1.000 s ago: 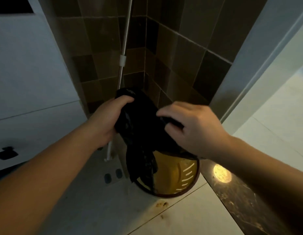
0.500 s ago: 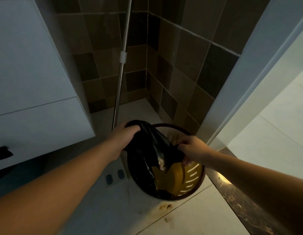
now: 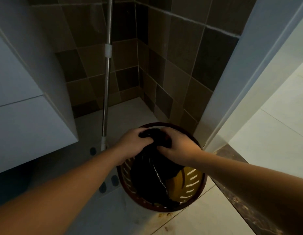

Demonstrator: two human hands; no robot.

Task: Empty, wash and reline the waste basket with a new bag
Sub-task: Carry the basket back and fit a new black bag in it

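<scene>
A round waste basket [image 3: 200, 189] with a dark brown rim and slotted yellow walls stands on the floor tiles in the corner. A black plastic bag [image 3: 152, 173] hangs down into it, bunched at the top. My left hand [image 3: 133, 143] grips the bag's top from the left, over the far part of the rim. My right hand [image 3: 179, 148] grips the same bunched top from the right, close beside the left hand. Most of the basket's bottom is hidden by the bag.
A metal mop handle [image 3: 106, 85] leans in the tiled corner just behind the basket. A white cabinet [image 3: 28, 119] hangs at the left. A white door frame [image 3: 249, 73] and a dark stone threshold [image 3: 249, 200] lie to the right. Some crumbs [image 3: 164, 215] lie by the basket.
Both hands have dropped from chest height down to the basket's rim, lowering the bag into it. The hands have come together on the bag's top.
</scene>
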